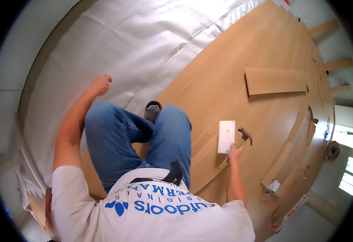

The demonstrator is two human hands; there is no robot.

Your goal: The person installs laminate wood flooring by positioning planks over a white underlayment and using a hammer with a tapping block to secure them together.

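My right hand (235, 152) grips a claw hammer (246, 135) with an olive-coloured handle, right beside a white rectangular block (226, 135) lying on the wood-look flooring (202, 97). My left hand (101, 84) is out over the silver underlay (75, 52), its fingers curled; whether anything small is inside them I cannot make out. My jeans-clad knees are bent between the two hands, with one foot (153, 113) near the border of underlay and flooring. Thin board edges show just left of the block.
A short stack of planks (276, 82) lies on the laid floor ahead to the right. Loose strips and scraps (273, 185) lie along the right side, near a round dark object (332, 150). Walls edge the room on both sides, with windows (350, 173) at the right.
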